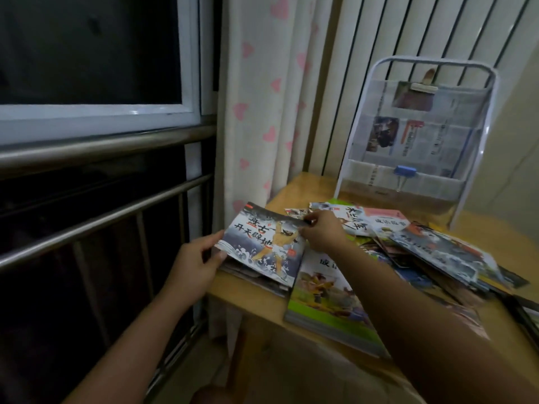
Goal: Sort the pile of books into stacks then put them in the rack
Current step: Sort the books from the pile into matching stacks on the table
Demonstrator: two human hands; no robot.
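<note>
You are mid-sort: your left hand (pixel 194 268) and right hand (pixel 320 231) both grip the blue book (pixel 264 244) over the stack (pixel 256 279) at the desk's (pixel 250 298) left edge, so next lower it squarely on top.

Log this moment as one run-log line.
phase: sorting | both hands hold blue-grey book over left stack | left hand | right hand | rack: no books

wooden table (pixel 250 298) | heart-print curtain (pixel 262 97) | dark window (pixel 87 48) | steel rails (pixel 102 147)
</note>
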